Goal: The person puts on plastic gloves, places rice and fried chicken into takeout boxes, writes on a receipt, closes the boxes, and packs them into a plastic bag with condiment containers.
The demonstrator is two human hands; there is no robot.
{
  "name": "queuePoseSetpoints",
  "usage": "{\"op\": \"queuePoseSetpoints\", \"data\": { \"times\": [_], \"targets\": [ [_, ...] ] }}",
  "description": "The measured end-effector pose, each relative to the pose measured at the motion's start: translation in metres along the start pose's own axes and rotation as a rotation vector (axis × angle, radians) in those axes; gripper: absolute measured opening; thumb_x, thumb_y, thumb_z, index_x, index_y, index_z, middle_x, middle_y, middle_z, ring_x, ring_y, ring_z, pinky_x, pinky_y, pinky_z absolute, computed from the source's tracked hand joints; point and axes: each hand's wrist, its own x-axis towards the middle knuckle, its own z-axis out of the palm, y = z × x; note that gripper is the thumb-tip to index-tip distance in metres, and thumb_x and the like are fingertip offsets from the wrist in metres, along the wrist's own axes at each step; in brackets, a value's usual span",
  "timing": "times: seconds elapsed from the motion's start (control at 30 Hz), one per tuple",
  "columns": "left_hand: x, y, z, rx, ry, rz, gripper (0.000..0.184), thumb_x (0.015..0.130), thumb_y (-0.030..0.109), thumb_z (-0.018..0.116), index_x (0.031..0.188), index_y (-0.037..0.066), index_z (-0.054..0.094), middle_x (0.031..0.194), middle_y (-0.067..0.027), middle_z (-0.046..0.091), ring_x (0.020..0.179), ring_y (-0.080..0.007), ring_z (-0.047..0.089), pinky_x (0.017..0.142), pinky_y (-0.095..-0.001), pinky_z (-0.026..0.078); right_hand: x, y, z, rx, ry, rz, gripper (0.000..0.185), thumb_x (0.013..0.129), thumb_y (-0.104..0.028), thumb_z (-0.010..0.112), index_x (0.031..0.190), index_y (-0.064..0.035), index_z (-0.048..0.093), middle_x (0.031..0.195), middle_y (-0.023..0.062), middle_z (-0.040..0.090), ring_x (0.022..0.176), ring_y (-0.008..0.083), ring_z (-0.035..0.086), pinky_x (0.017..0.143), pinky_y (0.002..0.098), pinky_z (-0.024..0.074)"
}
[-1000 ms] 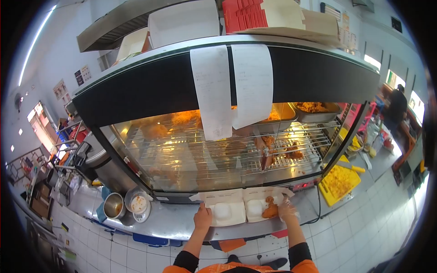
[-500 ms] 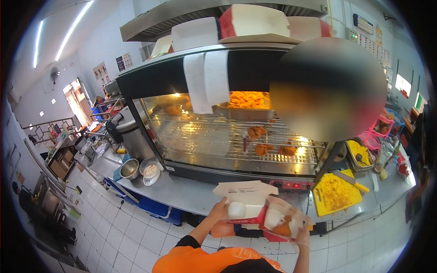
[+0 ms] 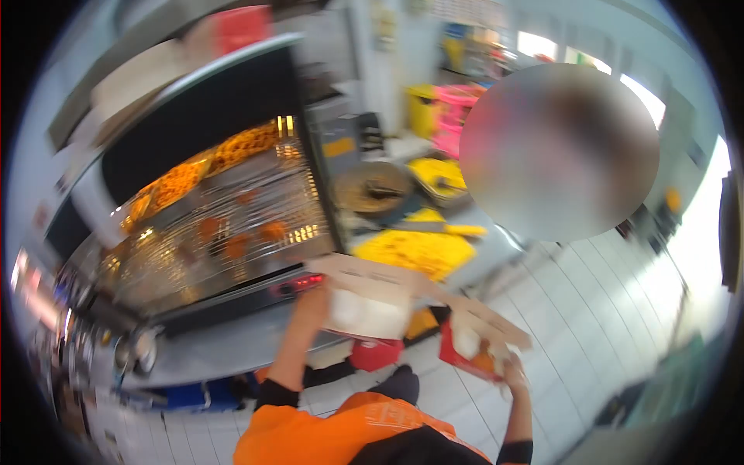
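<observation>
My left hand (image 3: 314,304) is closed on the left edge of an open cardboard food box (image 3: 368,298) with a white portion inside. In my right hand (image 3: 513,372), which looks gloved, is the right side of a second open box, red outside (image 3: 463,358). That box holds a white portion (image 3: 466,339) and an orange-brown fried piece (image 3: 484,361). Both lids stand raised. The boxes are held in front of my body, the right one lower and over the floor. Motion blurs the fingertips.
A glass warming cabinet (image 3: 325,186) with fried food stands at left on the steel counter (image 3: 194,356). Right of it lie a yellow cutting board (image 3: 418,252), a knife (image 3: 442,228) and a round pan (image 3: 373,187). A blurred oval covers the upper right.
The view has swung right, away from the cabinet. Both boxes have been carried off the counter to the right, and they are now farther apart.
</observation>
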Motion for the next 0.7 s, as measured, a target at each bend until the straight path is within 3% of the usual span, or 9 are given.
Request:
{"op": "queuePoseSetpoints", "data": {
  "times": [0.03, 0.13, 0.23, 0.33, 0.4, 0.47, 0.53, 0.6, 0.7],
  "targets": [
    [0.015, 0.036, -0.051, -0.059, -0.040, -0.042, 0.038, 0.089, 0.008, 0.044, 0.126, -0.001, 0.046, 0.088, -0.0224, 0.067, 0.083, -0.0372, 0.067, 0.074, -0.0470, 0.053, 0.010, 0.012, -0.009, 0.026, 0.015, 0.027, 0.058, 0.093, -0.033, 0.040, 0.137, 0.0046, 0.039, 0.140, 0.0263, 0.040, 0.132, 0.0375, 0.037, 0.110, 0.0396, 0.0279],
    [0.063, 0.092, -0.081, -0.115, -0.143, -0.221, 0.037, 0.089, 0.005, 0.046, 0.125, 0.005, 0.048, 0.090, -0.0261, 0.065, 0.085, -0.0425, 0.063, 0.074, -0.0528, 0.048, 0.048, 0.023, -0.044, 0.122, 0.077, 0.183, 0.056, 0.093, -0.032, 0.045, 0.136, 0.0034, 0.041, 0.138, 0.0251, 0.043, 0.130, 0.0350, 0.040, 0.109, 0.0393, 0.0315],
    [0.113, 0.115, -0.055, -0.193, -0.035, -0.184, 0.037, 0.088, 0.005, 0.048, 0.125, 0.005, 0.048, 0.091, -0.0252, 0.065, 0.086, -0.0424, 0.063, 0.073, -0.0539, 0.047, 0.146, 0.069, -0.074, 0.273, 0.073, 0.164, 0.054, 0.093, -0.030, 0.047, 0.135, 0.0036, 0.041, 0.134, 0.0232, 0.049, 0.127, 0.0330, 0.044, 0.107, 0.0385, 0.0346],
    [0.177, 0.169, -0.033, -0.261, 0.008, -0.198, 0.037, 0.088, 0.005, 0.050, 0.125, 0.005, 0.048, 0.091, -0.0242, 0.065, 0.086, -0.0420, 0.063, 0.073, -0.0544, 0.047, 0.232, 0.046, -0.144, 0.253, 0.029, 0.147, 0.046, 0.091, -0.022, 0.050, 0.132, -0.0018, 0.047, 0.129, 0.0200, 0.053, 0.120, 0.0340, 0.050, 0.103, 0.0384, 0.0406],
    [0.229, 0.212, -0.018, -0.259, 0.039, -0.169, 0.038, 0.088, 0.004, 0.050, 0.126, 0.005, 0.048, 0.091, -0.0235, 0.066, 0.085, -0.0423, 0.062, 0.073, -0.0539, 0.047, 0.297, 0.035, -0.193, -0.019, 0.066, 0.015, 0.044, 0.087, -0.016, 0.056, 0.129, -0.0052, 0.051, 0.130, 0.0195, 0.053, 0.118, 0.0353, 0.051, 0.101, 0.0389, 0.0425],
    [0.258, 0.249, 0.006, -0.362, 0.056, -0.122, 0.040, 0.088, 0.005, 0.049, 0.127, 0.005, 0.046, 0.091, -0.0233, 0.066, 0.084, -0.0426, 0.062, 0.073, -0.0536, 0.047, 0.370, 0.043, -0.235, -0.713, -0.035, -0.301, 0.048, 0.077, -0.015, 0.069, 0.122, -0.0087, 0.056, 0.132, 0.0198, 0.050, 0.120, 0.0365, 0.049, 0.101, 0.0388, 0.0424],
    [0.306, 0.306, 0.014, -0.395, -0.094, -0.163, 0.042, 0.088, 0.006, 0.049, 0.130, 0.005, 0.044, 0.090, -0.0236, 0.065, 0.083, -0.0422, 0.062, 0.072, -0.0527, 0.047, 0.423, 0.006, -0.281, -0.722, -0.024, -0.234, 0.060, 0.063, -0.019, 0.081, 0.118, -0.0062, 0.058, 0.135, 0.0199, 0.047, 0.126, 0.0355, 0.044, 0.104, 0.0389, 0.0398],
    [0.345, 0.351, 0.040, -0.329, -0.178, -0.093, 0.043, 0.088, 0.008, 0.048, 0.131, 0.005, 0.043, 0.089, -0.0244, 0.065, 0.082, -0.0422, 0.062, 0.072, -0.0525, 0.048, 0.480, -0.010, -0.318, -0.649, 0.064, -0.191, 0.053, 0.079, -0.038, 0.063, 0.123, -0.0087, 0.057, 0.129, 0.0211, 0.053, 0.123, 0.0344, 0.047, 0.101, 0.0398, 0.0403],
    [0.395, 0.447, 0.069, -0.314, -0.371, 0.008, 0.042, 0.088, 0.010, 0.048, 0.129, 0.005, 0.043, 0.087, -0.0257, 0.064, 0.082, -0.0419, 0.063, 0.072, -0.0531, 0.048, 0.516, -0.030, -0.364, -0.454, 0.080, -0.054, 0.057, 0.086, -0.050, 0.054, 0.126, -0.0099, 0.057, 0.115, 0.0215, 0.061, 0.114, 0.0344, 0.055, 0.096, 0.0416, 0.0438]
  ]
}}
